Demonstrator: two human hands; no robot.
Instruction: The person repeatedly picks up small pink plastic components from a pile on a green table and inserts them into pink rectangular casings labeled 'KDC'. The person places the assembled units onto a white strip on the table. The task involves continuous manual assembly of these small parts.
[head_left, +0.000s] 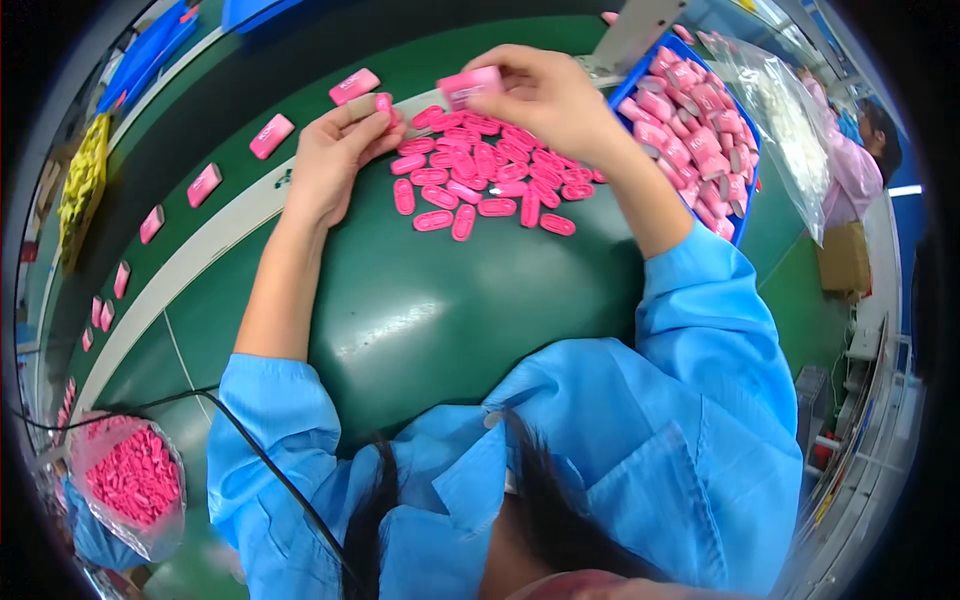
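Between the thumb and fingers of my left hand [345,150] is a small bright pink oval piece [384,103]. My right hand [545,100] grips a light pink case [470,88] with pale print, held to the right of the oval piece and apart from it. Below and between both hands, a loose pile of pink oval pieces [485,160] lies on the green tabletop [400,310]. Each piece looks flat with rounded ends. My right fingers hide part of the case.
A blue bin [745,225] heaped with pink cases stands at the right, beside a clear plastic bag [785,120]. More pink cases [270,136] lie spaced along the dark belt beyond the pale rail [215,235]. A bag of pink pieces [135,475] sits lower left. Another person [855,165] is at far right.
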